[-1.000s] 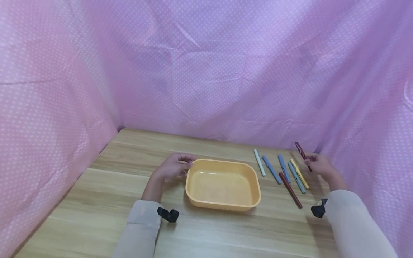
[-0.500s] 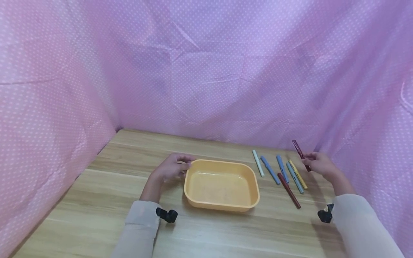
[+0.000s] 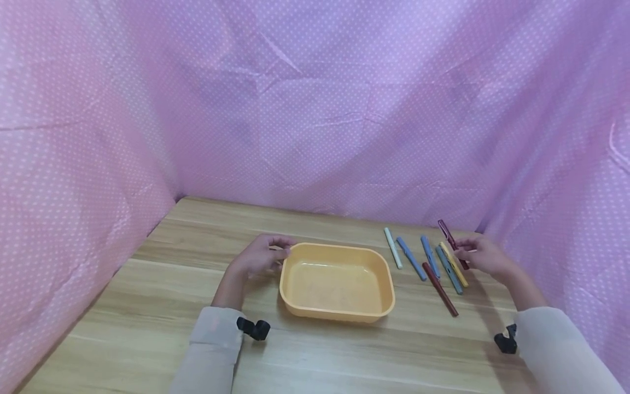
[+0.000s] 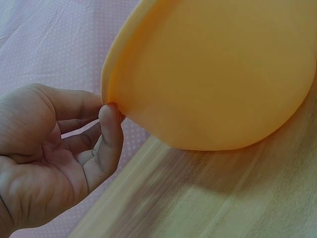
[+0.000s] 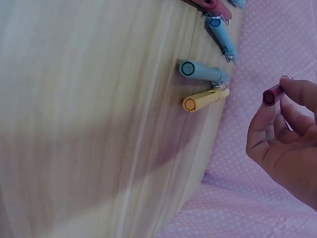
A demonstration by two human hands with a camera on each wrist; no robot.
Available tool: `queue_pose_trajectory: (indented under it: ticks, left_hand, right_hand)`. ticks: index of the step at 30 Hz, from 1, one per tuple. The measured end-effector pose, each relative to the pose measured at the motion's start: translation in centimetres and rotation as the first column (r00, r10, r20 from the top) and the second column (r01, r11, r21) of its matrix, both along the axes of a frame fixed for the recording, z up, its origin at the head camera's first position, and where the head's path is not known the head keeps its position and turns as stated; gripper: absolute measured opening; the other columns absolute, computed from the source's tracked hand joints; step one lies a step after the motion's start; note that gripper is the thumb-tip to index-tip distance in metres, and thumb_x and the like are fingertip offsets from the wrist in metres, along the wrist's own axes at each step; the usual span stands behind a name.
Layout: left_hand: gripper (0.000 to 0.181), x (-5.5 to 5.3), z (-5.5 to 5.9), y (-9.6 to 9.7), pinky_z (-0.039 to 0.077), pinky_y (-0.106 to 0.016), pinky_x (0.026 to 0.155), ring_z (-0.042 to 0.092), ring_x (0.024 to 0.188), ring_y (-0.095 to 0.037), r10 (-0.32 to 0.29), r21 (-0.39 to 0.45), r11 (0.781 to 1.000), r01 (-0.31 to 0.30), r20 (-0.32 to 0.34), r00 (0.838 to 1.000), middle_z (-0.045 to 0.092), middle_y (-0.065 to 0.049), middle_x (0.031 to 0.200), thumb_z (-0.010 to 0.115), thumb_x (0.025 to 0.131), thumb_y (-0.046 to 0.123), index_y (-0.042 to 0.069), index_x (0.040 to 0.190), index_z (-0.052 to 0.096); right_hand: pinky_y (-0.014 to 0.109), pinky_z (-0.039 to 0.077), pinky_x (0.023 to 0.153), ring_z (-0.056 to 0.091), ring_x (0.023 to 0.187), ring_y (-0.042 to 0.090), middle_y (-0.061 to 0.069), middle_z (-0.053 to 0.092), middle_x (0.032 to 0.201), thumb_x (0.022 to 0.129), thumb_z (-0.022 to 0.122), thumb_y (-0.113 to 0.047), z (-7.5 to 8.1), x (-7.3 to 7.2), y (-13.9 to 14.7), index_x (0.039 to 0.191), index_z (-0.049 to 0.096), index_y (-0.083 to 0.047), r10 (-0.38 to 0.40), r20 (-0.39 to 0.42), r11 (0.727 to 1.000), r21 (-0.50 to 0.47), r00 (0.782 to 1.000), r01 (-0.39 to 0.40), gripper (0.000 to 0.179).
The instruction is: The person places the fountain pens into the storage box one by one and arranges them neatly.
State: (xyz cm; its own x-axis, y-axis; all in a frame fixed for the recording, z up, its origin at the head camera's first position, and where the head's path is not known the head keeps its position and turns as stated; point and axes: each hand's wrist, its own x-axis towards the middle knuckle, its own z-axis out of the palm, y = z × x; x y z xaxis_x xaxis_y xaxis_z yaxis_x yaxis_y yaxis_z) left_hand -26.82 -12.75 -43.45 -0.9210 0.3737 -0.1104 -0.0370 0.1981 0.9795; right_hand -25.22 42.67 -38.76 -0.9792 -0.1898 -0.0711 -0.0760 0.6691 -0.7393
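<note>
My left hand (image 3: pixel 258 257) pinches the left back corner of a yellow plastic tub (image 3: pixel 339 314), its thumb and fingers on the rim (image 4: pixel 105 84) in the left wrist view. Nothing lies in the tub. Between thumb and fingers, my right hand (image 3: pixel 484 257) holds a dark red pen (image 3: pixel 447 232) with a clip; in the right wrist view this pen (image 5: pixel 272 95) is raised off the table, its round end facing the camera. In the head view it overlaps the top of a yellow pen (image 3: pixel 460 275). A grey-green pen (image 3: pixel 448 268) lies right beside the yellow one.
Left of those lie a pale mint pen (image 3: pixel 392 248), a blue pen (image 3: pixel 411 259), another blue pen (image 3: pixel 430 255) and a brownish-red pen (image 3: pixel 440 290). All rest on a wood-grain table (image 3: pixel 315 361). A pink dotted cloth (image 3: pixel 315 109) closes off the back and sides.
My right hand has shifted the dark red pen left, towards the yellow pen, while its wrist swung right and nearer the body. The left hand stays at the tub's corner.
</note>
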Motion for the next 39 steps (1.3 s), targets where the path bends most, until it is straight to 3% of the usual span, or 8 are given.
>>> queue_pose_trajectory:
  ticks: [3, 15, 22, 34, 39]
  left_hand:
    - [0.031, 0.0, 0.0, 0.0, 0.061, -0.033, 0.072, 0.066, 0.090, -0.024, -0.003, 0.004, 1.000, 0.003, -0.002, 1.000, 0.060, -0.018, 0.122, 0.063, 0.100, 0.005, 0.000, 0.131, 0.065]
    - [0.031, -0.2, 0.0, 0.0, 0.061, -0.034, 0.071, 0.067, 0.089, -0.023, 0.015, -0.020, 1.000, -0.014, 0.010, 1.000, 0.061, -0.016, 0.123, 0.064, 0.100, 0.006, 0.003, 0.131, 0.067]
    - [0.032, -0.4, -0.1, -0.1, 0.061, -0.033, 0.072, 0.067, 0.089, -0.023, 0.001, -0.004, 1.000, -0.001, 0.010, 1.000, 0.060, -0.017, 0.124, 0.063, 0.100, 0.005, 0.001, 0.131, 0.066]
    - [0.031, -0.6, 0.0, -0.1, 0.062, -0.036, 0.075, 0.069, 0.092, -0.023, 0.009, -0.001, 1.000, -0.009, 0.024, 1.000, 0.060, -0.016, 0.125, 0.063, 0.100, 0.006, 0.004, 0.131, 0.067]
    - [0.031, -0.5, 0.0, -0.2, 0.062, -0.035, 0.074, 0.069, 0.092, -0.023, 0.011, -0.003, 1.000, -0.011, 0.026, 1.000, 0.060, -0.016, 0.125, 0.063, 0.100, 0.005, 0.003, 0.131, 0.066]
  right_hand:
    - [0.034, 0.063, 0.077, 0.068, 0.087, 0.014, 0.029, 0.065, 0.112, 0.100, 0.059, 0.002, 0.0, 0.3, -0.4, 0.131, 0.048, 0.024, 0.007, 0.005, 1.000, -0.018, 1.000, -0.007, 0.040]
    - [0.032, 0.062, 0.076, 0.068, 0.093, 0.018, 0.023, 0.066, 0.113, 0.100, 0.063, -0.007, 0.6, 1.9, -2.5, 0.132, 0.054, 0.017, 0.077, -0.007, 0.995, 0.062, 0.997, -0.076, 0.041]
    - [0.029, 0.060, 0.077, 0.067, 0.102, 0.024, 0.027, 0.064, 0.120, 0.101, 0.063, -0.011, 1.2, 2.6, -3.5, 0.135, 0.053, 0.015, 0.117, 0.017, 0.992, 0.039, 0.993, -0.117, 0.044]
    - [0.030, 0.057, 0.071, 0.067, 0.086, 0.020, 0.018, 0.066, 0.107, 0.099, 0.067, -0.011, 2.2, 3.7, -7.2, 0.131, 0.060, 0.006, 0.211, 0.019, 0.978, -0.007, 0.977, -0.211, 0.036]
    - [0.027, 0.055, 0.073, 0.065, 0.091, 0.019, 0.015, 0.064, 0.108, 0.099, 0.068, -0.012, 2.4, 4.2, -8.8, 0.132, 0.061, 0.003, 0.240, 0.009, 0.971, 0.015, 0.971, -0.240, 0.037]
